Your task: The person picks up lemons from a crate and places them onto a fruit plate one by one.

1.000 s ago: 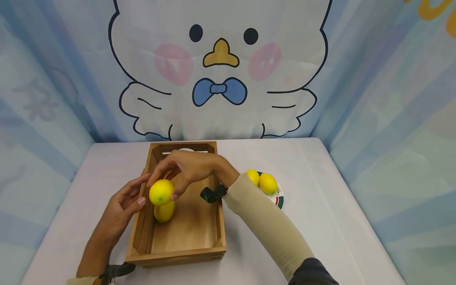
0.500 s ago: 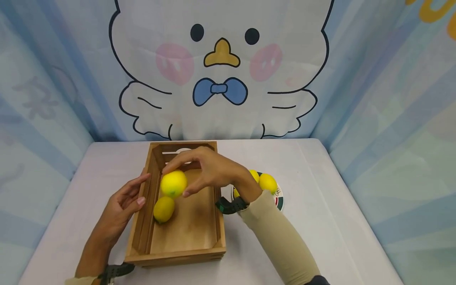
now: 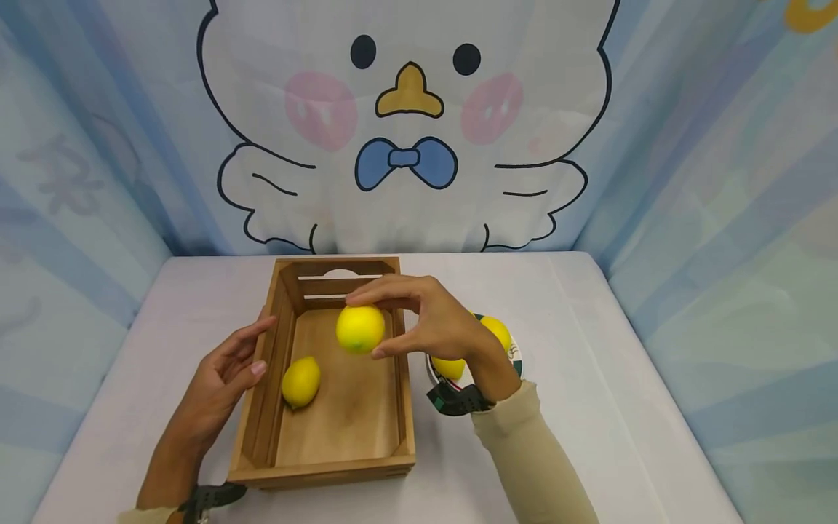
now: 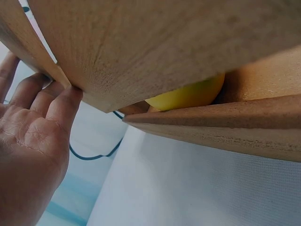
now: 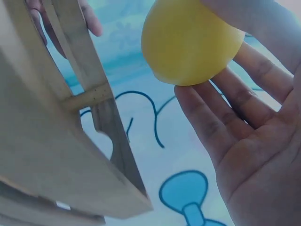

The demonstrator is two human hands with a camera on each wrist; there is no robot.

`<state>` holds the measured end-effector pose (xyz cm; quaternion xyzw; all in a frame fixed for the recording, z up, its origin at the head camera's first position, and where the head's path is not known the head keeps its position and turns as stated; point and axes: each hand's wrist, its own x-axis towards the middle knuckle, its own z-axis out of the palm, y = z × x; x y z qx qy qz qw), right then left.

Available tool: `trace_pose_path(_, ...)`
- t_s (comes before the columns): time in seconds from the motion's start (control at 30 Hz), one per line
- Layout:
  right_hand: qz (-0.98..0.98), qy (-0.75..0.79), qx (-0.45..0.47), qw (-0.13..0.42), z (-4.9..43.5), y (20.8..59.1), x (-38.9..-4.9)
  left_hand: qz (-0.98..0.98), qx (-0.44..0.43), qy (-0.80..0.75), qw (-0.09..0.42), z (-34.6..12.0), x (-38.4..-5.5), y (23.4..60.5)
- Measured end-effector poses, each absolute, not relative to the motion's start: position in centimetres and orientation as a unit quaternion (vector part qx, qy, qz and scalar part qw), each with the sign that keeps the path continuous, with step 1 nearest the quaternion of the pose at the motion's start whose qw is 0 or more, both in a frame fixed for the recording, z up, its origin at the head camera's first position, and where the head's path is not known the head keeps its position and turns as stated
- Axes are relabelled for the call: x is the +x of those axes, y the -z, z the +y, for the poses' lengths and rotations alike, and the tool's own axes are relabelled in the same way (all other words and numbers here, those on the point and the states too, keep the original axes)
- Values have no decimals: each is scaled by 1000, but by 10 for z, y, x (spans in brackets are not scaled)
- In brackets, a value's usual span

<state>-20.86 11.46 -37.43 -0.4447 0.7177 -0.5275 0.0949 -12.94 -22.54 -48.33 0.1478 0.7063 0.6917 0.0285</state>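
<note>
My right hand pinches a yellow lemon between thumb and fingers, above the right part of the wooden crate. In the right wrist view the held lemon sits against the fingertips, close beside the crate wall. A second lemon lies on the crate floor near its left wall. My left hand rests against the crate's left side, with fingertips at the rim. The left wrist view shows its relaxed fingers touching the outer slats.
To the right of the crate stands a patterned plate with several lemons, including one at the front; my right wrist partly covers it. A white cloth covers the table. A printed curtain rises behind it.
My right hand has carried its lemon rightward across the crate, away from the left wall and the lemon lying there. The left hand has stayed at the crate's left side.
</note>
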Motion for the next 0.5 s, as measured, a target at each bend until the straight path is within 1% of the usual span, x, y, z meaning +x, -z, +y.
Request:
trace_pose_path(0.23,736,539,-407,48,136,377,-200,707,142,-693,32,-226,-129,483)
trace_pose_path(0.5,751,561,-349,18,162,388,-191,700,144,-699,32,-227,-129,484)
